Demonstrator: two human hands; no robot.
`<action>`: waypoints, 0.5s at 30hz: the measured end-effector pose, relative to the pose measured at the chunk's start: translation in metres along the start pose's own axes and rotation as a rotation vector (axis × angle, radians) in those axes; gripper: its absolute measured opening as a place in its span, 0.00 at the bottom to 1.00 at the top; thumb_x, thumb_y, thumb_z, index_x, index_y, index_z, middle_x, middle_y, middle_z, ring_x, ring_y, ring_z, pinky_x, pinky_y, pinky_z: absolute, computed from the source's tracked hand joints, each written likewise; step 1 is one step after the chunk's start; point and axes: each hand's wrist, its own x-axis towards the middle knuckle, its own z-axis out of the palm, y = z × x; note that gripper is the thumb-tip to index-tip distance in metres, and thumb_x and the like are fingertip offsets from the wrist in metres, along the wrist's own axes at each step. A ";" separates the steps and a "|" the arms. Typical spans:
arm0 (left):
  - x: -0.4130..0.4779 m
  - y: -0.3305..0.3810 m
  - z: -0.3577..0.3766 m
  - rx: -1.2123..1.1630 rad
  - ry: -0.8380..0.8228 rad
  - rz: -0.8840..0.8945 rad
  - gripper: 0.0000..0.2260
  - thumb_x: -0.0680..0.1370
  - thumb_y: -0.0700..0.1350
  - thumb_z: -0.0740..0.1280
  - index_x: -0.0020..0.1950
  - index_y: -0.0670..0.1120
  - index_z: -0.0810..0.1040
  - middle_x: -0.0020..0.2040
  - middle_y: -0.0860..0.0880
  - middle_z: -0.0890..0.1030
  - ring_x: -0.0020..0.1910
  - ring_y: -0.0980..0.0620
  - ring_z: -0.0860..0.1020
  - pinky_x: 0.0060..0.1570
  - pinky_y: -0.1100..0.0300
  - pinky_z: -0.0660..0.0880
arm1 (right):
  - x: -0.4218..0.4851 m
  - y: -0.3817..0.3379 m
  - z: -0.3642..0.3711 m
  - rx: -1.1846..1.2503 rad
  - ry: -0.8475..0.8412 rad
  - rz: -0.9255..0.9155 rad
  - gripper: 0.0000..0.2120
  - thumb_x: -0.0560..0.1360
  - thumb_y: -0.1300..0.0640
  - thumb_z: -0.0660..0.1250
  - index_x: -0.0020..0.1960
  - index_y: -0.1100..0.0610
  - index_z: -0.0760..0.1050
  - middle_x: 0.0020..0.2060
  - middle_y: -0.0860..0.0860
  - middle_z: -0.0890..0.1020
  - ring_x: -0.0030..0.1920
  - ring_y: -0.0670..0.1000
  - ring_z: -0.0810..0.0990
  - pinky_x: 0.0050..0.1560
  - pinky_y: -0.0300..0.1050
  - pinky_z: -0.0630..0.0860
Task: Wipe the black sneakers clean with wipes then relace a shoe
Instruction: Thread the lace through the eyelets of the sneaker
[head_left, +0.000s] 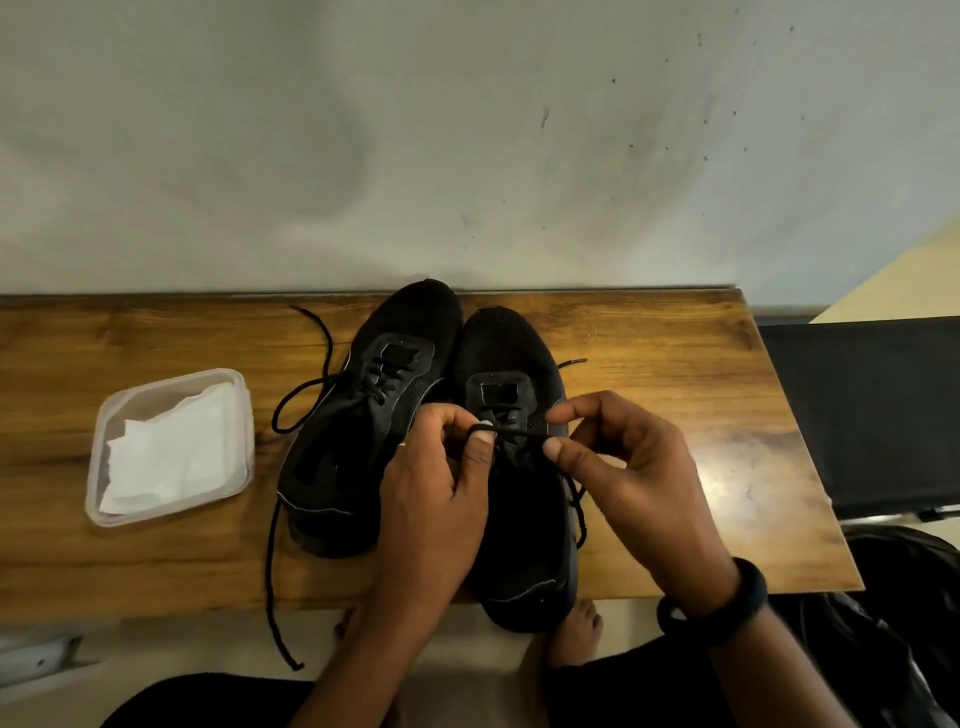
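Note:
Two black sneakers stand side by side on a wooden table (675, 364), toes toward the wall. The left sneaker (374, 395) has loose laces trailing over the table and off its front edge. Above the right sneaker (511, 358) both hands hold a stretch of its black lace (514, 435). My left hand (436, 483) pinches the lace at its left end between thumb and fingers. My right hand (623, 467) pinches the same lace at its right end. One lace tip (574, 361) lies on the table right of that shoe. White wipes (171, 452) lie in a clear plastic container (104, 415) at the left.
A pale wall rises straight behind the table. A dark chair or bag (872, 415) stands off the table's right end. My bare feet (576, 629) show below the front edge, and a black band circles my right wrist (727, 597).

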 end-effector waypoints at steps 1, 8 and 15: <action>0.000 -0.002 0.000 0.031 0.024 0.014 0.07 0.80 0.54 0.62 0.55 0.53 0.73 0.47 0.56 0.80 0.47 0.58 0.80 0.44 0.58 0.79 | 0.000 -0.001 -0.002 0.122 -0.018 0.020 0.07 0.73 0.59 0.74 0.51 0.53 0.82 0.31 0.54 0.79 0.34 0.50 0.79 0.41 0.40 0.78; 0.000 -0.002 0.001 0.060 0.140 0.063 0.10 0.82 0.51 0.62 0.59 0.48 0.77 0.46 0.58 0.80 0.44 0.61 0.81 0.42 0.66 0.79 | 0.003 -0.039 -0.058 0.716 0.090 -0.044 0.12 0.79 0.64 0.60 0.61 0.59 0.75 0.39 0.49 0.79 0.40 0.47 0.76 0.45 0.42 0.74; 0.009 0.007 -0.014 -0.392 0.160 -0.184 0.09 0.84 0.48 0.64 0.57 0.45 0.79 0.43 0.49 0.85 0.37 0.54 0.85 0.32 0.65 0.78 | 0.007 -0.044 -0.068 0.579 0.250 -0.191 0.20 0.79 0.68 0.62 0.70 0.58 0.69 0.63 0.56 0.81 0.62 0.56 0.80 0.64 0.53 0.74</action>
